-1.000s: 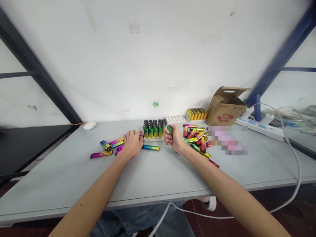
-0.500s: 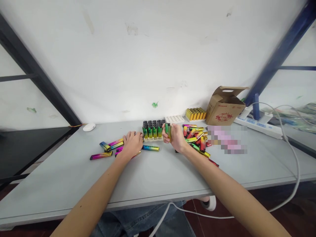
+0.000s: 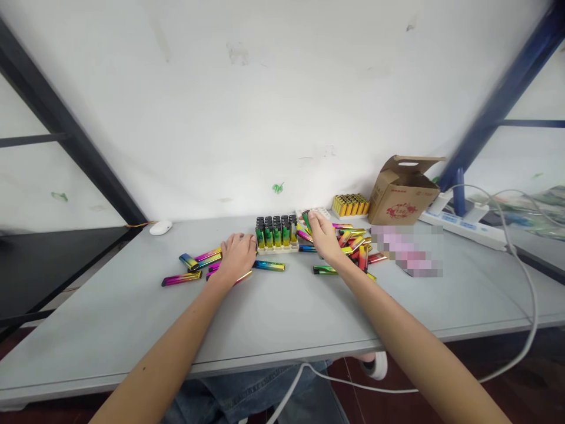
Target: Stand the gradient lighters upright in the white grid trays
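Right hand (image 3: 323,237) has its grip closed on a green lighter (image 3: 306,220), above the counter (image 3: 269,318), just right of the near white tray (image 3: 289,249). Risk: a loose pinch could drop it; its tilt could clip the standing lighters (image 3: 276,234). Long axis steep, upper end leaning left. Left hand (image 3: 239,257) over loose lighters (image 3: 182,278); grip unclear.
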{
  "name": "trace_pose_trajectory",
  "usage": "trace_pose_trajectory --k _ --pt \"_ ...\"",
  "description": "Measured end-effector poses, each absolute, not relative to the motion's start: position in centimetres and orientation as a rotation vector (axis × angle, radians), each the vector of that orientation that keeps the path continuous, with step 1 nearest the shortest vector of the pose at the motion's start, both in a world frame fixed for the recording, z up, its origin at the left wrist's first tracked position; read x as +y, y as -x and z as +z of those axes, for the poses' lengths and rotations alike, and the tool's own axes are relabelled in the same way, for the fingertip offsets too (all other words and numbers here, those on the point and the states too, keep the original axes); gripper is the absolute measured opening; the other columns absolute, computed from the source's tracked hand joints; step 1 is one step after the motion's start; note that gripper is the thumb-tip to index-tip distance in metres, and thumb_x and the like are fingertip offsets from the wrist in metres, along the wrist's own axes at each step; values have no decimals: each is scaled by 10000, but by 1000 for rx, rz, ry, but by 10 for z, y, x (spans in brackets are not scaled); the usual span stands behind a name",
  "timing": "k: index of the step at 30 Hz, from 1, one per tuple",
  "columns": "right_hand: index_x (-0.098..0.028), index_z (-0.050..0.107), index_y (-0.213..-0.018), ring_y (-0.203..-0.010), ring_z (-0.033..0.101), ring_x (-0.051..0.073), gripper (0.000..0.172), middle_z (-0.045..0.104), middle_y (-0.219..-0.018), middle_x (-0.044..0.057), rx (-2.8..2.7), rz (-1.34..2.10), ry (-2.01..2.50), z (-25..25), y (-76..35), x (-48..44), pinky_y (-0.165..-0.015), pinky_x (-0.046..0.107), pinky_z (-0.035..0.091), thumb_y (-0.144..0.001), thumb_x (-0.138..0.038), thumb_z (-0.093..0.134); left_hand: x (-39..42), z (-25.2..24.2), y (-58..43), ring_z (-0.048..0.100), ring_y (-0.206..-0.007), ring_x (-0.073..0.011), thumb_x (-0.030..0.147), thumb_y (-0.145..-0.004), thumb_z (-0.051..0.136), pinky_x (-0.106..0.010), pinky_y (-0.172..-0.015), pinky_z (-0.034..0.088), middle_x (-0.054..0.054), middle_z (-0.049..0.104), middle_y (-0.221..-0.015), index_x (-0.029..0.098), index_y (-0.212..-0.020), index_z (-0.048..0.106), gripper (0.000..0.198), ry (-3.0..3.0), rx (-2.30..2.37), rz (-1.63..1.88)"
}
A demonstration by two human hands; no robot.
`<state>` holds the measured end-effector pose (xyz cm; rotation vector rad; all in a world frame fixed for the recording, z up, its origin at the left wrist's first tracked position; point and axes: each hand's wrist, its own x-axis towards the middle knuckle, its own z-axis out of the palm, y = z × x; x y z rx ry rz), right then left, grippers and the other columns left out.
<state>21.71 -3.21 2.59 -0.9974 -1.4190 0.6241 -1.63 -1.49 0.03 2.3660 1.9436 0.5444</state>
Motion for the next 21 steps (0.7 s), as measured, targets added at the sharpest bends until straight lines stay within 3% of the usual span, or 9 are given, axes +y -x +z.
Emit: trace_pose_trajectory --k 3,7,10,14,21 --pt "-194 644 -853 -861 537 190 372 598 -841 38 -1513 430 1018 26 -222 -31 -814 311 432 -940 -487 432 -16 3 14 515 -1179 -294 331 -988 238 -504 -1031 373 -140 601 -1184 190 -1068 616 411 -2370 1916 715" --pt "-192 662 -833 -765 547 182 317 633 -808 34 -1528 423 1047 27 -225 -31 -686 289 431 -898 -469 524 -21 10 10 525 -1163 -267 326 -979 294 -430 -1034 400 -128 593 -1191 166 -1184 569 379 -2349 1759 1095" --pt "-192 688 -889 -748 576 187 285 670 -829 45 -1539 415 1097 24 -226 -29 -682 305 453 -867 -454 579 -28 17 6 520 -1171 -247 328 -979 325 -394 -1036 406 -111 583 -1205 175 -1208 549 355 -2365 1595 1284" --pt "-180 701 -1016 -751 620 198 308 699 -871 72 -1558 403 1150 19 -228 -25 -725 348 500 -847 -422 611 -36 22 2 522 -1183 -225 337 -987 327 -369 -1046 404 -95 578 -1217 198 -1196 553 337 -2416 1462 1343" --pt "-196 706 -1018 -802 656 198 242 676 -959 85 -1676 386 1140 16 -230 -24 -742 359 538 -841 -322 598 -35 18 2 540 -1138 -220 359 -995 319 -369 -1020 424 -89 592 -1171 198 -1011 636 356 -2452 1391 1327"
